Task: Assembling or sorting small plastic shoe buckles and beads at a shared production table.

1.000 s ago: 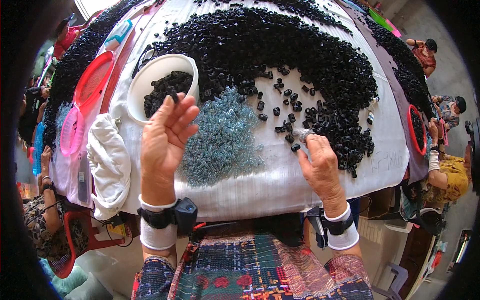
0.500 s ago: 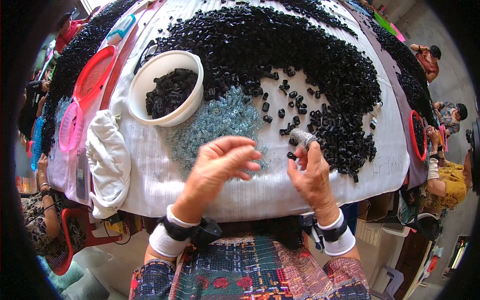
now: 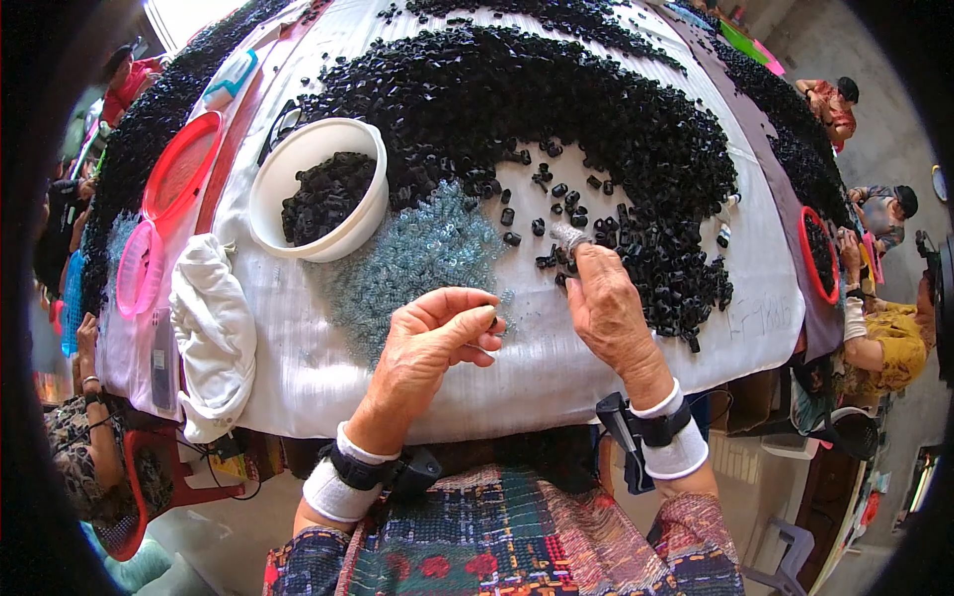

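My left hand [image 3: 437, 338] is just above the near white cloth, at the edge of a heap of small clear bluish rings [image 3: 427, 253]. Its thumb and fingers pinch a small dark piece [image 3: 493, 321], mostly covered by the fingertips. Farther right, my right hand [image 3: 608, 298] reaches among loose black plastic pieces [image 3: 571, 204], fingers bent together. A grey wrap [image 3: 568, 236] covers one fingertip. Black pieces lie right at its thumb and fingertips; whether one is gripped is hidden. Beyond the hands spreads a large heap of the black pieces [image 3: 497, 89].
A white bowl [image 3: 375, 189] partly filled with black pieces stands left of the rings. Nearby lie a bunched white cloth [image 3: 211, 338], a red basket [image 3: 184, 164] and a pink basket [image 3: 139, 268]. Co-workers sit along both sides; one wears a yellow top [image 3: 894, 363].
My right hand has moved up and away from me into the loose black pieces. My left hand has closed into a pinch on a small dark piece. The view has shifted slightly.
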`<state>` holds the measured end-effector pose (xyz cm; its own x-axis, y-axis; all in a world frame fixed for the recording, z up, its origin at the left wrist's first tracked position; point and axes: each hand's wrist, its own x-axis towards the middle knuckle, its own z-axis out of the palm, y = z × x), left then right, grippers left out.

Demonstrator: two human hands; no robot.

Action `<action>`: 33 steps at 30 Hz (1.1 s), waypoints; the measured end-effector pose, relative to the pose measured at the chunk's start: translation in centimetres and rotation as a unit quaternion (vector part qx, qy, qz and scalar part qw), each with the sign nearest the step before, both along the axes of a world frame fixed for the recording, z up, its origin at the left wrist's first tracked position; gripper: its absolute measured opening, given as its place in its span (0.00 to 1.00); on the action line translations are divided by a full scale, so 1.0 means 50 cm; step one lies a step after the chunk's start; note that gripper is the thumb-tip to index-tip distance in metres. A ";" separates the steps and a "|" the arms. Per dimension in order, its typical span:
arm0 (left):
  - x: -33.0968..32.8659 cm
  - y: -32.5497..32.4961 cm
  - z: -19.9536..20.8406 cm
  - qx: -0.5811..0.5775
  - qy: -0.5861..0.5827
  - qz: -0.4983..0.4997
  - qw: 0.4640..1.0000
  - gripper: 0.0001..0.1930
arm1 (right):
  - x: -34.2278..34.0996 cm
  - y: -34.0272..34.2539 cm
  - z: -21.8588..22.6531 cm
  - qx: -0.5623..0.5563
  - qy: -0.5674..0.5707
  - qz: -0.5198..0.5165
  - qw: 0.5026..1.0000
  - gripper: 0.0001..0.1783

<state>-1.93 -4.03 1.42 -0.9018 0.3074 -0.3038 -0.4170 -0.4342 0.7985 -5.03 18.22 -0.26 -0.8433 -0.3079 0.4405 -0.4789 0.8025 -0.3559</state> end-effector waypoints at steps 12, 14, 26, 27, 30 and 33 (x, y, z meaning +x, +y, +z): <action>0.014 -0.032 -0.022 0.022 0.007 0.031 0.999 0.09 | 0.052 0.034 0.010 -0.010 -0.032 0.020 0.999 0.13; 0.018 -0.032 -0.022 0.027 0.004 0.032 0.999 0.08 | 0.050 0.038 0.011 -0.023 -0.026 -0.008 0.999 0.13; 0.024 -0.042 -0.028 0.040 0.004 0.030 0.999 0.09 | 0.036 0.011 0.009 -0.064 -0.025 -0.018 0.997 0.10; 0.023 -0.041 -0.028 0.041 0.007 0.023 0.999 0.10 | 0.034 0.005 0.009 -0.056 -0.036 -0.006 0.998 0.11; 0.023 -0.038 -0.023 0.040 0.008 0.011 0.999 0.11 | 0.025 -0.009 -0.003 -0.032 -0.034 0.011 0.999 0.13; 0.025 -0.040 -0.019 0.037 0.008 0.012 0.999 0.11 | 0.019 -0.018 -0.003 0.007 -0.017 0.003 1.000 0.15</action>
<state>-0.65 -6.02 0.48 -0.9138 0.3059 -0.2672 -0.3933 -0.5023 0.7701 -4.09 17.30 -0.39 -0.8559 -0.3187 0.4073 -0.4713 0.8050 -0.3603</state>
